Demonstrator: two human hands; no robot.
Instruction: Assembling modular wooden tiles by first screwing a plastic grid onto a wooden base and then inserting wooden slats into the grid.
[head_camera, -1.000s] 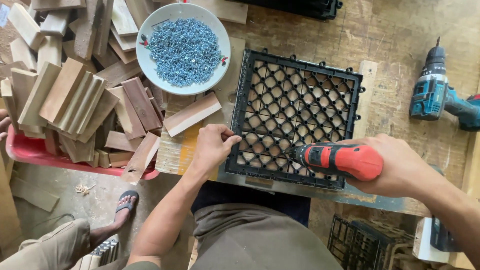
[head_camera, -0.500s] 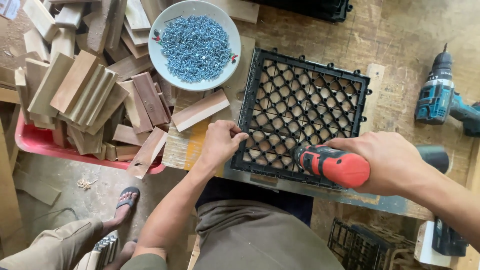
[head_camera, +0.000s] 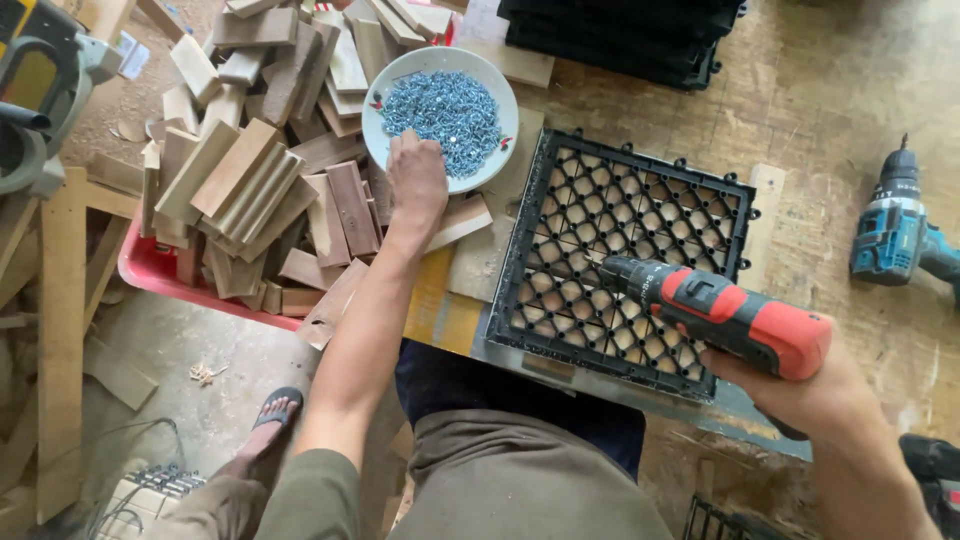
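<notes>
A: The left hand (head_camera: 417, 178) is seen stretched out to the white bowl (head_camera: 388, 88), its fingers lying on the heap of blue-grey screws (head_camera: 440, 105). Whether a screw is pinched cannot be told, since the fingertips are hidden under the hand.

B: And the red drill (head_camera: 722, 312) is held by the right hand (head_camera: 800, 385), the grip wrapped firmly round its handle. The nose is kept low over the black plastic grid tile (head_camera: 620, 250), pointed at one of its cells.

A: The tile is laid flat on the wooden surface (head_camera: 830, 130), just in front of the person (well placed, it would seem, for the drill to be brought straight down on it).

B: The bowl is set just beside the tile's far left corner, so it can be reached without the drill being put down.

A: Short wooden blocks (head_camera: 250, 180) are piled in a red tray (head_camera: 150, 270) to the left, touching the bowl's edge.

B: A second drill, teal (head_camera: 895, 225), lies apart on the right, untouched, and a stack of black tiles (head_camera: 620, 35) is kept at the far edge
</notes>
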